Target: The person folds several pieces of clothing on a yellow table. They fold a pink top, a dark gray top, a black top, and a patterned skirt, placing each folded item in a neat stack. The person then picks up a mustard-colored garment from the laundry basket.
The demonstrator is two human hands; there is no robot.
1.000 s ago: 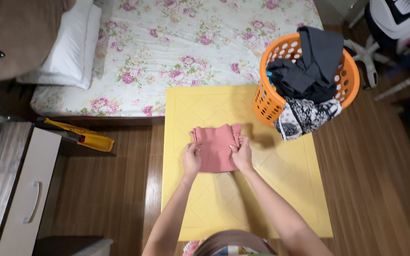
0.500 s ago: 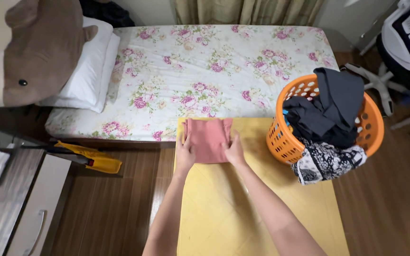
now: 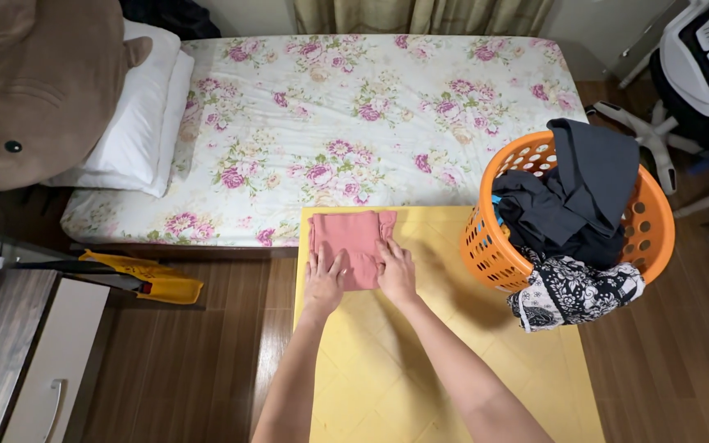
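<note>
Pressing flat on folded pink garment (image 3: 352,246) with both palms, fingers spread, not clenching: left hand (image 3: 322,279) on its near-left part, right hand (image 3: 396,271) on its near-right edge. Garment lying at far end of yellow mat (image 3: 420,361), just near floral bed (image 3: 354,123). Orange laundry basket (image 3: 486,242) sitting right, overflowing with dark clothes (image 3: 572,197).

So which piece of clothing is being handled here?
Find the yellow mat on the floor by the flowered bed. At its far end lies a folded pink cloth under both hands, the only pink, flat piece; the others hang dark from the orange basket.
</note>
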